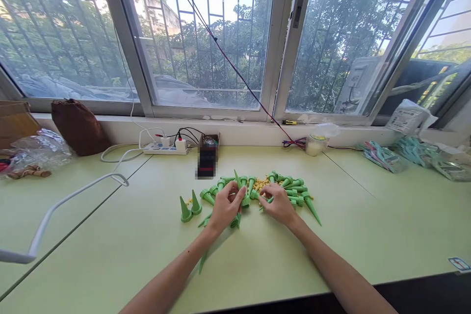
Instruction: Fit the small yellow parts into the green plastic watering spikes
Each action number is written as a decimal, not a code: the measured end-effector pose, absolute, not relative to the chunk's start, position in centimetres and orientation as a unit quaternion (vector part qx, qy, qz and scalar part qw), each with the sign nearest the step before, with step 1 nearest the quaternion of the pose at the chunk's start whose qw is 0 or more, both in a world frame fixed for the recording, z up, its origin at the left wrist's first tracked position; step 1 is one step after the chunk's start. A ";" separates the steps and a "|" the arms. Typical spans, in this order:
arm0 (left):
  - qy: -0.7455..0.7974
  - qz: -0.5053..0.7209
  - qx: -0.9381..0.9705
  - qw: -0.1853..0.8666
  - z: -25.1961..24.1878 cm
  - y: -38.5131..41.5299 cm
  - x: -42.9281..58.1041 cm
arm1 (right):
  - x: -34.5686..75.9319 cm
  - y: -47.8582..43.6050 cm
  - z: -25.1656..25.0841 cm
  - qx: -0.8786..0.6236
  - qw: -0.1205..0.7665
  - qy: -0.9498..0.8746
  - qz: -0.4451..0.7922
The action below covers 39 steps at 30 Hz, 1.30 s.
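Note:
My left hand [227,204] is closed around a green plastic cone-shaped spike [237,179], its tip pointing up and its wide capped end low. To the right, my right hand [278,204] is bent with thumb and fingers pinched together beside the ridged cap of another green spike [254,195]; whatever is between its fingertips is hidden. Small yellow pieces [262,184] lie heaped behind and between my hands. More green spikes [296,189] are piled on the right, and others lie under and around my left hand. Two spikes [186,210] stand upright on the left.
A small box [214,141], partly blurred, stands behind the pile near a power strip [165,147]. A white bent rod [55,211] crosses the left side of the table. At the back are a brown bag [79,127], a jar [314,144] and bagged items [384,156].

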<state>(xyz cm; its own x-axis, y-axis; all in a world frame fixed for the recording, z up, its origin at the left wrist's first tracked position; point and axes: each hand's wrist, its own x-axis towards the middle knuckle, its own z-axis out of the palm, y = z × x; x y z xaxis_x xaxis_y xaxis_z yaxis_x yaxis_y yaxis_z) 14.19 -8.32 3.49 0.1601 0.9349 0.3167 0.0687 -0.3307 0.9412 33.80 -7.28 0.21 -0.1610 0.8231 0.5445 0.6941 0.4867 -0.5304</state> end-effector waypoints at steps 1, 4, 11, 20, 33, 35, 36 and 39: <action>0.397 0.514 0.634 0.419 3.5 -8.3 14.2 | 33.8 -7.4 0.2 -0.502 0.393 -0.767 0.073; 0.402 0.512 0.635 0.416 3.4 -8.4 14.3 | 33.8 -7.6 0.2 -0.509 0.352 -0.783 0.061; 0.400 0.519 0.629 0.418 3.2 -8.4 14.5 | 33.9 -7.8 0.3 -0.512 0.289 -0.806 0.069; 0.394 0.512 0.635 0.423 2.8 -8.5 14.4 | 33.6 -7.7 0.5 -0.523 0.247 -0.812 0.079; 0.409 0.502 0.644 0.407 3.1 -8.7 14.4 | 33.2 -8.4 0.5 -0.475 0.327 -0.807 0.129; 0.409 0.505 0.641 0.408 3.2 -8.7 14.5 | 33.0 -8.5 0.6 -0.459 0.372 -0.794 0.146; 0.408 0.507 0.639 0.410 3.1 -8.6 14.5 | 32.9 -8.5 0.7 -0.451 0.397 -0.785 0.152; 0.403 0.508 0.631 0.426 3.0 -8.5 14.5 | 32.7 -8.5 0.8 -0.435 0.477 -0.742 0.182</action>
<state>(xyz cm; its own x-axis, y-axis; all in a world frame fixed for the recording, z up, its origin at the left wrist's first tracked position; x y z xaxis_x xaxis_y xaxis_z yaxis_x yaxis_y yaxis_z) 14.49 -8.48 3.01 0.1596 0.9412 0.2977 0.0762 -0.3124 0.9469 32.72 -8.53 0.85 -0.1667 0.8191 0.5489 0.4729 0.5549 -0.6844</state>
